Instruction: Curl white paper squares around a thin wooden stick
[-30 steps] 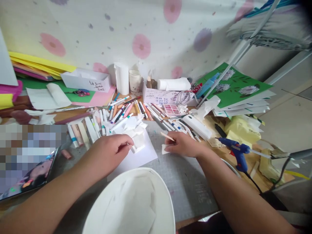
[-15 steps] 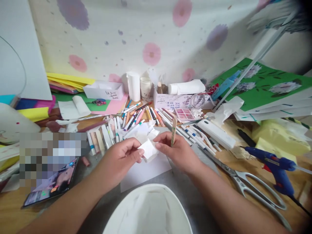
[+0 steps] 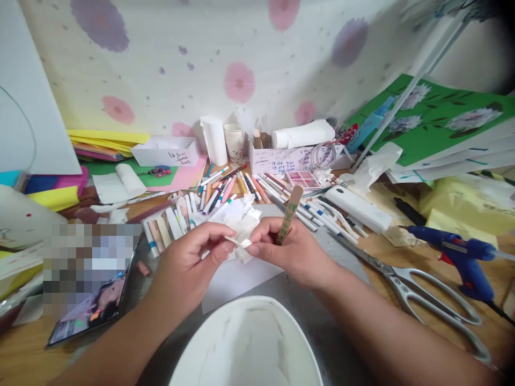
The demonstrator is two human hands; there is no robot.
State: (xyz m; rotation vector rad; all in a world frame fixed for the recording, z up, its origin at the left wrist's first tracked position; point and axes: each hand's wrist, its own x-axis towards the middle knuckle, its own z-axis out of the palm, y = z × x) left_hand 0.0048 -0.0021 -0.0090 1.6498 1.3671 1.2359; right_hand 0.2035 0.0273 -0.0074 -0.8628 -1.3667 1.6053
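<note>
My left hand [image 3: 201, 252] pinches one side of a small folded piece of white paper [image 3: 240, 242], thumb on top. The other side is pinched by my right hand [image 3: 292, 249], which also keeps a flat wooden stick [image 3: 290, 214] with green writing tucked between its fingers, upright and leaning right. More crumpled white tissue [image 3: 241, 212] lies just behind the fingers. Beneath the hands a white sheet [image 3: 237, 284] rests on a grey mat [image 3: 341, 268]. A white oval bowl [image 3: 245, 343] stands nearest to me, below both hands.
Markers [image 3: 225, 193] lie spread behind the hands. Large scissors [image 3: 406, 284] and a blue glue gun [image 3: 458, 252] are at the right, beside a long white case [image 3: 358, 208]. A phone or tablet [image 3: 92, 316] leans at the left. Paper cups [image 3: 234, 142] stand at the back.
The white paper has gone from showing its flat face to being seen nearly edge-on between the fingers. The wooden stick has turned its written face towards me. The view has shifted slightly.
</note>
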